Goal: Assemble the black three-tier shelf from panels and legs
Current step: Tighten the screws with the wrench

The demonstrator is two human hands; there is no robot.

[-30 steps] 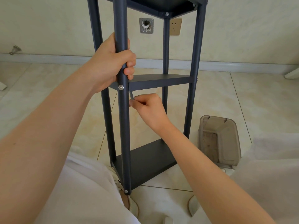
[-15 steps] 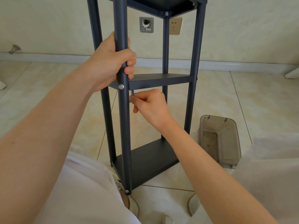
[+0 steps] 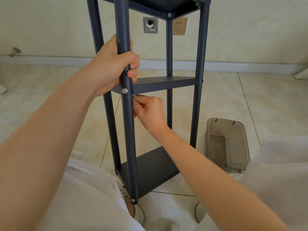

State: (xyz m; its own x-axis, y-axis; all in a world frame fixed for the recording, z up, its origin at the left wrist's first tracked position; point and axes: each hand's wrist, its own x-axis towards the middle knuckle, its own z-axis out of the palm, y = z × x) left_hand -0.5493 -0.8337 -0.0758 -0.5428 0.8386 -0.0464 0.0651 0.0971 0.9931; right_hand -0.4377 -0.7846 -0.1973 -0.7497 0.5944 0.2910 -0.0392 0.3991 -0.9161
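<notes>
Right hand [image 3: 150, 112] pinches a small metal tool [image 3: 138, 96], probably a hex key, just under the middle panel [image 3: 166, 81], beside the front leg [image 3: 130, 147]. Left hand [image 3: 110, 69] grips this leg just above the panel, with the fingers wrapped around it. The shelf [image 3: 198, 105] stands on the floor [image 3: 250, 100] below both hands. In my judgement, the tool may slip off the hidden screw, or the shelf may twist if the upper grip loosens.

Left grip [image 3: 111, 67] curled closed, arm extended; right grip [image 3: 150, 112] pinching, fingers curled.
</notes>
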